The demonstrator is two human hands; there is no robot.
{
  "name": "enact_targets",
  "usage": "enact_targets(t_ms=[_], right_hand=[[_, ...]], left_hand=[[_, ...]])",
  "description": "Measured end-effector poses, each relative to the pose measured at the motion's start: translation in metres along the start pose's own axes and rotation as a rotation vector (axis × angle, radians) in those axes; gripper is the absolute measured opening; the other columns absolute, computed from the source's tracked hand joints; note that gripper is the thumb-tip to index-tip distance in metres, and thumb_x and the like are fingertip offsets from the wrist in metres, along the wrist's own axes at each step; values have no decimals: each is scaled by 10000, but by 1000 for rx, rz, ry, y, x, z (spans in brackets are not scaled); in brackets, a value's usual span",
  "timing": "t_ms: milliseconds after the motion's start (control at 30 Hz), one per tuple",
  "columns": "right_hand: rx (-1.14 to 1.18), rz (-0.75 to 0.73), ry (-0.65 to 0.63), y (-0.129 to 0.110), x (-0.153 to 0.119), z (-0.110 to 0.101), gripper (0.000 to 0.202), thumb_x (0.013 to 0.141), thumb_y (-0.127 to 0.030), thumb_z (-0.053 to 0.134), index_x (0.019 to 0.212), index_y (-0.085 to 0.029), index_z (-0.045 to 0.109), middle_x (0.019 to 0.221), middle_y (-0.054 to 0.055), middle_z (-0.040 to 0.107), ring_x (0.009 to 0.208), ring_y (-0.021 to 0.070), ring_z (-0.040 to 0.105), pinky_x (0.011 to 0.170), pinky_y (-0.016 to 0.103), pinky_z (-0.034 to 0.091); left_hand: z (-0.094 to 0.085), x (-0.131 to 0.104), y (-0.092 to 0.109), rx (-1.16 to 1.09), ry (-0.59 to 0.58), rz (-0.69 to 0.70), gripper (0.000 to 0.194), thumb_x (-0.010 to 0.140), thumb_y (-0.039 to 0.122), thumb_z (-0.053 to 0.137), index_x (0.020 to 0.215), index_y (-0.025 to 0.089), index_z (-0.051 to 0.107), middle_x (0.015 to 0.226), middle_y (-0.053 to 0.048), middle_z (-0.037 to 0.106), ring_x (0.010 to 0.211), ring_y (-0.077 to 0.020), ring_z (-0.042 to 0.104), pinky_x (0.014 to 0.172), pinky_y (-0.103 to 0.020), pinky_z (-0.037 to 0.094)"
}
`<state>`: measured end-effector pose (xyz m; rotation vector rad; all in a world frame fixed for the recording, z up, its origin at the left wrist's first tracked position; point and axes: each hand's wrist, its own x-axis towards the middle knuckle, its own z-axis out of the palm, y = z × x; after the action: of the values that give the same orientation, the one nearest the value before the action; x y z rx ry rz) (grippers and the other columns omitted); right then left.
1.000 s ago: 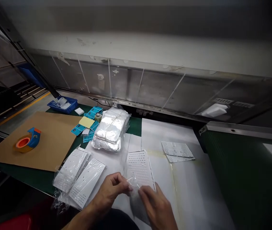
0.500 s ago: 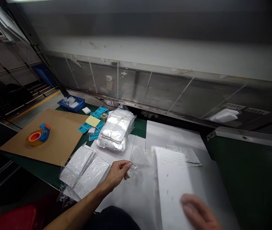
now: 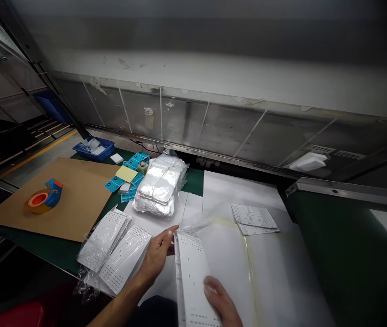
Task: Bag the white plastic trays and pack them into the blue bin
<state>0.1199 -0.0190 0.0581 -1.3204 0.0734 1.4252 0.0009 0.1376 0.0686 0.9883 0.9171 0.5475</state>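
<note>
My right hand (image 3: 221, 300) grips a white slotted panel (image 3: 195, 277) by its right edge; it looks like more than one layer at the left side. At the panel's upper left corner, my left hand (image 3: 156, 255) is closed on a clear plastic bag (image 3: 195, 222), its index finger pointing along the bag's mouth. How far the panel's end is inside the bag I cannot tell. Left of my left hand lie bagged white panels (image 3: 125, 259) and a second bagged stack (image 3: 103, 238). Beyond my hands, two smaller white slotted plates (image 3: 255, 217) lie overlapped on the white sheet.
A bundle of clear bags (image 3: 161, 181) sits at the back, beside blue cards (image 3: 114, 184) and a yellow note (image 3: 126, 173). A tape dispenser (image 3: 53, 193) rests on brown cardboard (image 3: 77, 181). Behind are a blue tray (image 3: 98, 152) and a metal panel (image 3: 193, 122). A green surface (image 3: 350, 254) lies right.
My right hand has brought the white panel leftward to the bag in my left hand. The panel's top end now meets the left hand. The view has shifted slightly.
</note>
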Motion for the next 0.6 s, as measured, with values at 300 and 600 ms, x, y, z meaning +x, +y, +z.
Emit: enact_targets(t_ms=[300, 600], right_hand=[[-298, -190, 154, -6, -6, 10, 718, 745, -648, 503, 1317, -233, 372, 1163, 107, 596, 991, 283, 589, 804, 422, 474], [-926, -424, 269, -22, 4, 11, 330, 826, -518, 421, 773, -227, 569, 662, -7, 610, 579, 159, 518, 551, 259, 401]], left_hand=[[-8, -28, -18, -330, -64, -235, 560, 824, 477, 535, 1320, 232, 447, 1350, -76, 483, 1233, -268, 438, 1023, -389, 348], [-3, -47, -16, -373, 1, -307, 606, 794, 514, 558, 1319, 231, 450, 1295, -116, 531, 1142, -272, 527, 961, -388, 410]])
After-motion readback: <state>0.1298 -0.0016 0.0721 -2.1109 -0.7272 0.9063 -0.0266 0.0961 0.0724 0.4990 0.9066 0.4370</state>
